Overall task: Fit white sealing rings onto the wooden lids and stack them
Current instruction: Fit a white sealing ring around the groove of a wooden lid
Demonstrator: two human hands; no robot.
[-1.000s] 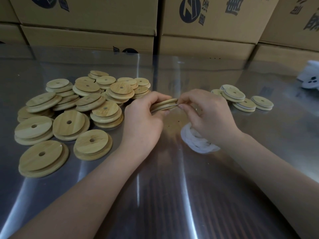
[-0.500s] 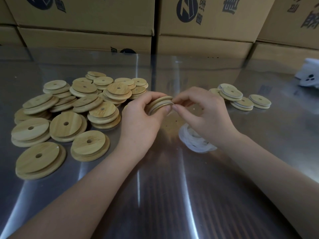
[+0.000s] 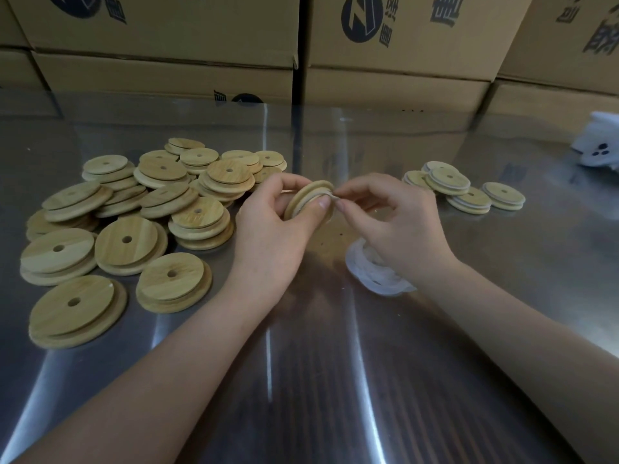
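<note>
My left hand grips a round wooden lid held on edge above the steel table. My right hand pinches a white sealing ring at the lid's rim, fingertips against the groove. A pile of bare wooden lids, each with a centre hole, lies to the left. A heap of white sealing rings sits under my right wrist. Several lids with white rings fitted lie in low stacks at the right.
Stacked cardboard boxes wall off the far side of the table. A white object with dark dots lies at the far right edge.
The lid has tilted from nearly flat to more upright in my left hand, and my right fingers have worked round its rim. The view shifted slightly.
</note>
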